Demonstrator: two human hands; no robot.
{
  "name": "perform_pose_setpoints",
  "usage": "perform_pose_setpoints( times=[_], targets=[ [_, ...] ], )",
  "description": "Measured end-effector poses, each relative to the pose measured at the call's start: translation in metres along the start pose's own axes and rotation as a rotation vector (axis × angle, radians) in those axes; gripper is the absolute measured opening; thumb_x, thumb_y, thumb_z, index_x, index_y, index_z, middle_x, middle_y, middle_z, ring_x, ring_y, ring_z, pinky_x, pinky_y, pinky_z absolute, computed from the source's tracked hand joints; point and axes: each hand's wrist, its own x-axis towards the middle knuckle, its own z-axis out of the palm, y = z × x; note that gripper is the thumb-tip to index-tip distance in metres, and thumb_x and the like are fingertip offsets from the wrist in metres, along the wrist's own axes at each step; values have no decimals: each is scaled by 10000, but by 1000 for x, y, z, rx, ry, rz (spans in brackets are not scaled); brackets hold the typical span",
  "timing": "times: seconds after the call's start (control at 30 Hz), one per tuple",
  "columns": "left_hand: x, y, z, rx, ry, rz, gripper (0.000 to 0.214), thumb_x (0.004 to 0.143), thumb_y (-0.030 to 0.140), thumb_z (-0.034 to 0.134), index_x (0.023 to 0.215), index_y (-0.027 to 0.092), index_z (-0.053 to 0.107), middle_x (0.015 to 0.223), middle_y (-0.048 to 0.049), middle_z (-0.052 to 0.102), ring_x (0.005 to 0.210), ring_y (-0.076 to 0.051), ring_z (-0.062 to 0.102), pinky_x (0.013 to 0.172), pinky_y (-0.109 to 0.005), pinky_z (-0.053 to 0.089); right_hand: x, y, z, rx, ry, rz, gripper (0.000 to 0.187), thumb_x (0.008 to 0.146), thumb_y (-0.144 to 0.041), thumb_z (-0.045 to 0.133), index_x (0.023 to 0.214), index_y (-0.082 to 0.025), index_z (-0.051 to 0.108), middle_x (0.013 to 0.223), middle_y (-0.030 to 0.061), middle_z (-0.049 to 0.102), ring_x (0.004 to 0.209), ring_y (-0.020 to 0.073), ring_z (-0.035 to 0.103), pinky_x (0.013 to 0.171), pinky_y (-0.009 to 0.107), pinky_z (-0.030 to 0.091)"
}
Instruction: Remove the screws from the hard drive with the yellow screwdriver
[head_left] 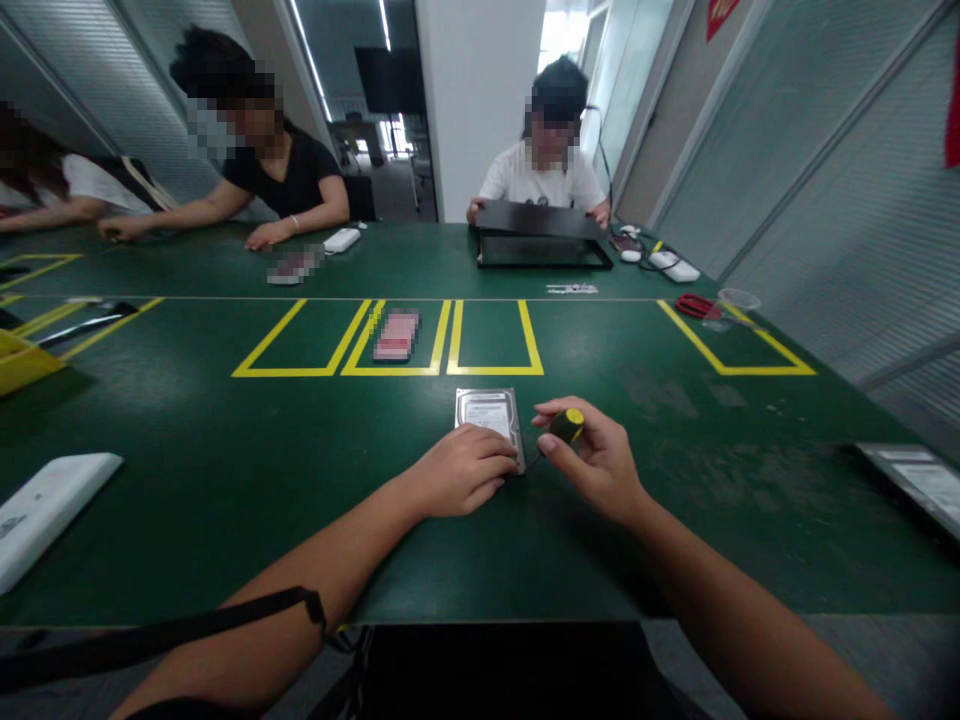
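A silver hard drive [486, 406] with a white label lies on the green table in front of me. My left hand [466, 470] rests over its near part, fingers closed together and curled down on it, so that end is hidden. To the right, my right hand [596, 460] grips a screwdriver [568, 425] by its black and yellow handle, between thumb and fingers. The screwdriver's thin shaft slants down to the left, toward the drive's right side. Whether its tip touches the drive I cannot tell.
Yellow tape boxes mark the green table [300, 450]; a pink phone [397, 335] lies in one. A white power bank [52, 510] is at left, another drive-like device [915, 480] at right. Opposite, a person [544, 170] handles a black panel [536, 218]; others sit at left.
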Motion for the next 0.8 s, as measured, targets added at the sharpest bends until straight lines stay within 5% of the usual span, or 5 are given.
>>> perform_pose_setpoints(
  times=[0.57, 0.8],
  targets=[
    [2, 3, -4, -37, -2, -15, 156, 906, 201, 547, 1045, 171, 611, 1214, -107, 661, 1155, -257, 602, 1012, -431, 455, 9, 3, -2, 188, -216, 242, 302, 948, -437, 582, 969, -147, 664, 912, 53, 655, 844, 169, 614, 787, 303, 485],
    [2, 4, -6, -44, 8, -16, 93, 903, 206, 540, 979, 177, 587, 1183, -105, 663, 1130, -257, 604, 991, -424, 459, 16, 4, -13, 188, -182, 214, 344, 956, -479, 569, 1006, -156, 675, 944, 62, 654, 857, 167, 604, 779, 301, 484]
  ],
)
